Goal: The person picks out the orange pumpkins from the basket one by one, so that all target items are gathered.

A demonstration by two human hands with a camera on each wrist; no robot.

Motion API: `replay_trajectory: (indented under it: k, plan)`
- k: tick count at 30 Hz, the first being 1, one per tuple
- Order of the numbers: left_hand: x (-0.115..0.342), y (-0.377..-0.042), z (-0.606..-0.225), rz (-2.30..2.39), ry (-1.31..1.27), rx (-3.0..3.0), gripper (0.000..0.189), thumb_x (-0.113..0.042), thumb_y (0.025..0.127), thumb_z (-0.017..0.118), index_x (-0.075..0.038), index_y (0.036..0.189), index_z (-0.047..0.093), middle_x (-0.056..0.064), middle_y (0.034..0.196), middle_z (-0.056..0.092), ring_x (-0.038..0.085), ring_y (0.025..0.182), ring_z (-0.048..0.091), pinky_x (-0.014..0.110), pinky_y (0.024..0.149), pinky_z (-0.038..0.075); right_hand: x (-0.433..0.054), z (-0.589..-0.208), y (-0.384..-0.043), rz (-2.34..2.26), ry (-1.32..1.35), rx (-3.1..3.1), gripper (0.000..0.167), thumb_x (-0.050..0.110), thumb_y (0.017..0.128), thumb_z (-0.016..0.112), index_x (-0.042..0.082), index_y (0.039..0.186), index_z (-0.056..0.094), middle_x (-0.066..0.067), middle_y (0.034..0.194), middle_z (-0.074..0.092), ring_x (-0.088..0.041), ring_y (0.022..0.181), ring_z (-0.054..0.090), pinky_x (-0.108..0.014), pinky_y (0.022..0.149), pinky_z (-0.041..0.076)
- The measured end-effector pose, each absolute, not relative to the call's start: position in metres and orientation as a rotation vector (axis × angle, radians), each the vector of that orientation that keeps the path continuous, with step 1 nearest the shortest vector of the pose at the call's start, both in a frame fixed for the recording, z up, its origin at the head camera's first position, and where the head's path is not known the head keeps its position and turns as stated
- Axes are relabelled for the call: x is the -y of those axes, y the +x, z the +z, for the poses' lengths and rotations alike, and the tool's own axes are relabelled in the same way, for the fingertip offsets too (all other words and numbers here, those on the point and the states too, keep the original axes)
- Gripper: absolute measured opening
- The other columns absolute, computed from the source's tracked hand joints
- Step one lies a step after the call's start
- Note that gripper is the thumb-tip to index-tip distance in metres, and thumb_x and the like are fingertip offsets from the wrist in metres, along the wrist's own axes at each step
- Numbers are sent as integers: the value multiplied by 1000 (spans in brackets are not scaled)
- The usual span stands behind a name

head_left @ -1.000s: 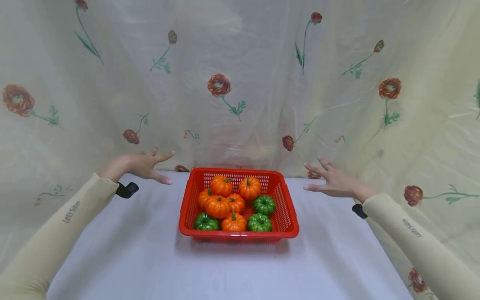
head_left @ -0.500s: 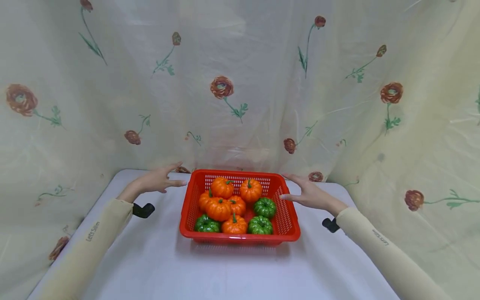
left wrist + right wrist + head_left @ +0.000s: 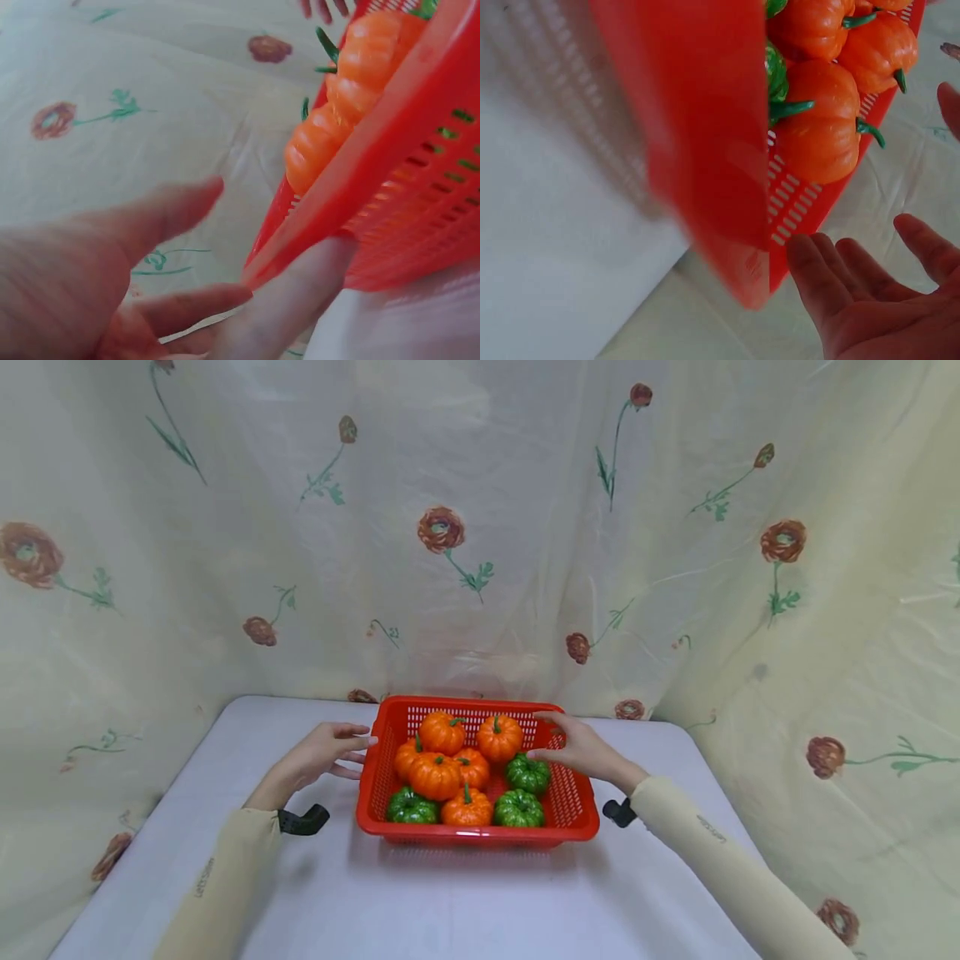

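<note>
A red plastic basket [image 3: 480, 832] with slotted walls holds several small orange pumpkins [image 3: 437, 776] and green pumpkins [image 3: 519, 808]. My left hand [image 3: 321, 755] is at the basket's left side, fingers extended toward the rim. In the left wrist view, a fingertip of the left hand [image 3: 172, 277] overlaps the basket wall [image 3: 367, 165] just under the rim. Over the right side of the basket, my right hand [image 3: 588, 749] reaches with spread fingers, close above a green pumpkin. The right wrist view has the right hand [image 3: 877, 292] empty, fingertips near the basket's corner.
The basket stands on a white-covered table [image 3: 480, 910]. Behind and around it hangs a pale curtain [image 3: 525, 527] with printed flowers. Each wrist wears a black camera mount, such as the left mount [image 3: 303, 820].
Both hands have come inward from wide apart, the left to the basket's left side and the right over its right rim. The basket and pumpkins have stayed in place.
</note>
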State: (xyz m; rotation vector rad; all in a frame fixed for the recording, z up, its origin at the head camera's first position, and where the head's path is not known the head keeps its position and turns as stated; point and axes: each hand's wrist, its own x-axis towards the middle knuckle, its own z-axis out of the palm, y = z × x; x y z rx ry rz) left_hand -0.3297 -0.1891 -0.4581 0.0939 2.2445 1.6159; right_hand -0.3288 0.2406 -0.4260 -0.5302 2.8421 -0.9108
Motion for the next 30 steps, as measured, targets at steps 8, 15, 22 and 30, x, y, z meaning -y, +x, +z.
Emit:
replay_trajectory:
  k: [8,15,22,30]
  plan:
    - [191,-323,-479,1803,14,-2107,63,-26,90,69,-6,143,43,20,133,57,23,102,68,40,81,59,-223,-432,-338,-1034,-466,-2825,74,36,82,76,16,144,41,-13,144,44,-35,128,47,-55,104,44]
    - [191,-321,-484,1891,-51,-2068,65,-22,88,71,-12,145,43,19,134,56,20,97,68,39,82,59,-210,-430,-346,-1116,-519,-2802,69,24,82,77,8,141,44,-17,143,46,-38,131,43,-55,110,36]
    - [190,-322,-487,1922,-110,-2048,65,-21,87,72,-14,145,43,18,132,57,20,95,67,39,81,59,-199,-431,-354,-1084,-494,-2824,70,25,81,78,9,140,45,-16,141,49,-35,129,47,-51,109,39]
    - [190,-325,-493,1936,-103,-2013,67,-23,86,73,-15,144,42,16,124,60,21,96,67,39,82,59,-191,-445,-359,-1105,-413,-2821,68,20,81,78,7,139,46,-17,140,47,-34,126,49,-50,107,41]
